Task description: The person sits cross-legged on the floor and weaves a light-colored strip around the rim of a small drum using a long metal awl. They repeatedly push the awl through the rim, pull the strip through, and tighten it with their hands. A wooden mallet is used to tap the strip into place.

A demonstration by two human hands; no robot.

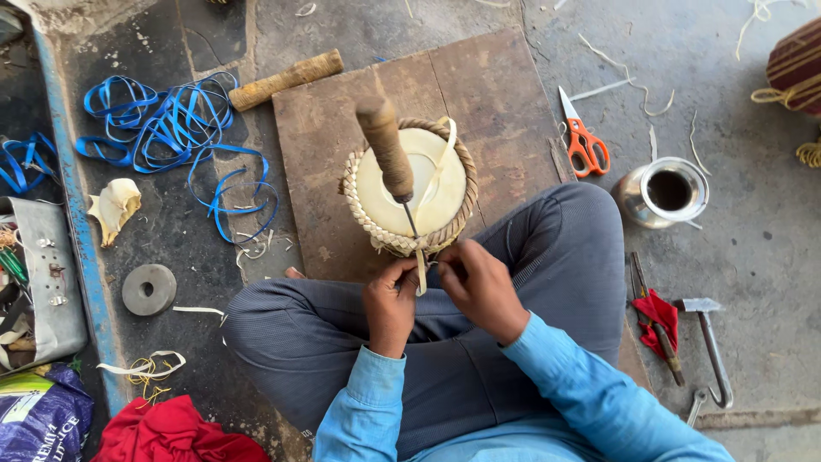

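A small round drum point(410, 184) with a pale skin top and a braided cane rim stands on a wooden board point(505, 94) in front of my crossed legs. An awl with a thick brown wooden handle point(386, 145) is stuck into the drum's near rim, tilted away from me. A pale flat strip point(439, 167) loops over the drum top and hangs down at the front. My left hand point(391, 299) and my right hand point(477, 287) both pinch the strip's lower end just below the rim.
Orange-handled scissors point(584, 141) and a steel cup point(665, 192) lie right of the board. A hammer point(711, 342) and red-wrapped tool point(658, 316) sit by my right knee. Blue straps point(171, 124), a wooden stick point(286, 79) and a grey disc point(149, 289) are on the left.
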